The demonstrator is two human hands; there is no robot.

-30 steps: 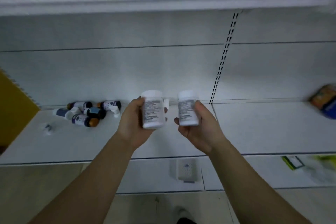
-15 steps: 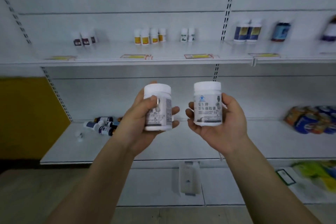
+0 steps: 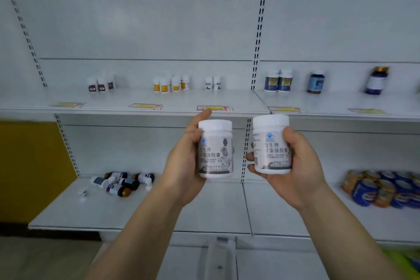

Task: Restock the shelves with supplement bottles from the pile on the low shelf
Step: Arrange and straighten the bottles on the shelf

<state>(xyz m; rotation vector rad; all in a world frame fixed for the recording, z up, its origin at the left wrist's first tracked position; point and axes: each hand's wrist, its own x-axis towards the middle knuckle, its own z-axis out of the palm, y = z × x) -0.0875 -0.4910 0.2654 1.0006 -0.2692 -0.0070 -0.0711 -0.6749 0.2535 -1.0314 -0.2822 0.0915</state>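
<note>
Below the upper shelf, the person holds up two white supplement bottles side by side, both upright and apart from each other. Left hand grips the left bottle, thumb raised beside its cap. Right hand cups the right bottle, fingers curled round its side. Under that shelf, to the left, the pile of dark bottles lies on the low shelf. Small bottle groups stand on the upper shelf.

a shop, probably a pharmacy: white slotted shelving, price tags, supplement bottles
</note>
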